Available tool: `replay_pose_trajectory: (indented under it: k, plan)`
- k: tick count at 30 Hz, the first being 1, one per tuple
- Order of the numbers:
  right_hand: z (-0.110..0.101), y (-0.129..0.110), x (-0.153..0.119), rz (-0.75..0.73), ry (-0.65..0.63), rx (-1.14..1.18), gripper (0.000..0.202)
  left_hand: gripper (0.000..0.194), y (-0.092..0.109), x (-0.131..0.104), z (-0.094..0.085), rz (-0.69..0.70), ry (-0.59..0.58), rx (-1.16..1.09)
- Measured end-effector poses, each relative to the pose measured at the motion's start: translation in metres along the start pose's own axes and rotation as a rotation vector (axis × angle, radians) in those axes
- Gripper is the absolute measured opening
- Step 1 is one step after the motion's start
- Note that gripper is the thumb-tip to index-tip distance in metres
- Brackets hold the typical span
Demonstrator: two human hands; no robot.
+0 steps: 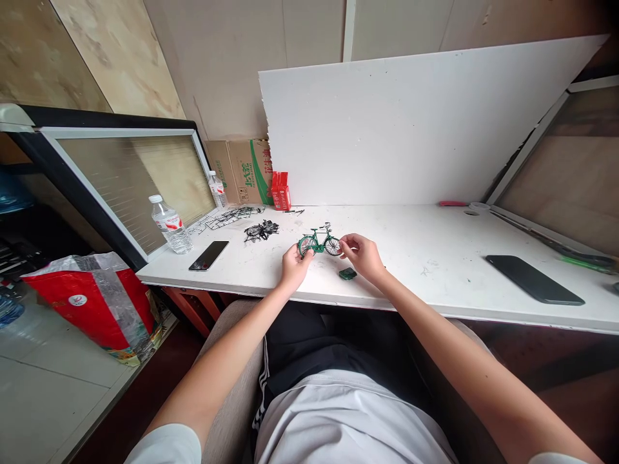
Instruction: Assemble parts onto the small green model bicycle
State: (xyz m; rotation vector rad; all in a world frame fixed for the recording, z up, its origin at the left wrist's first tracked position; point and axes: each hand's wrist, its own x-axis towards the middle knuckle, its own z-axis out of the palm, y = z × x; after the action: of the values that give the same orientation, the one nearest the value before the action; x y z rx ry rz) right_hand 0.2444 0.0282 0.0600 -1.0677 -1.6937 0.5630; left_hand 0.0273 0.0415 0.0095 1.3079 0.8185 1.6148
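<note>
Green model bicycle (319,245) held upright between the two hands, over the front half of the bench (425,238), left of the midpoint of its front edge; saddle to the left, handlebar to the right. Contact between wheels and bench top: cannot tell. Left hand (293,267): thumb and fingers closed on the rear wheel, gripping its lower part. Right hand (363,255): fingers curled, thumb and forefinger tips brought together at the outer rim of the front wheel; whether they pinch it or only touch it, cannot tell. Small dark green piece (347,274) lies near the right hand, between the bicycle and the front edge. A heap of black parts (262,230) lies to the left of the bicycle, farther from the front edge; beyond it, flat black part frames (232,217) spread toward the back-left corner. Along the back edge, left part: a red box (281,191) before a cardboard box (244,171), a labelled bottle (217,191) farther left. A second, nearer bottle (172,225) stands by the left edge; a black phone (209,256) lies just beside it, toward the front edge. At the right end, a dark phone (534,280) lies near the front edge. A pink object (453,203) and a clear round lid-like item (478,207) lie by the back edge, toward the back-right corner. White panel (401,129) stands along the back edge.
</note>
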Motion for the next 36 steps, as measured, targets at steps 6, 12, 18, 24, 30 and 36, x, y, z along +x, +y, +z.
replay_pose_trajectory:
  k: [6,12,18,24,30,36]
  plan:
    - [0.004,0.004,-0.001,-0.027,0.001,0.025,0.032,0.041,0.004,-0.001,0.001,-0.009,-0.002,0.005]
    - [0.004,0.009,0.001,-0.037,0.004,0.037,0.034,0.041,0.003,-0.001,0.001,-0.009,0.000,0.001]
    - [0.004,-0.003,-0.001,0.040,-0.036,0.178,0.041,0.042,0.003,-0.001,0.001,0.002,-0.003,0.004]
    - [0.005,-0.009,-0.004,0.025,-0.051,0.242,0.041,0.044,0.003,-0.001,0.002,-0.016,0.003,-0.009]
    - [0.006,-0.010,-0.006,0.007,-0.107,0.285,0.035,0.045,0.001,0.000,0.001,-0.011,0.000,0.000]
    - [0.008,-0.018,-0.008,0.016,-0.107,0.292,0.037,0.043,0.002,-0.001,0.002,-0.001,-0.009,0.013]
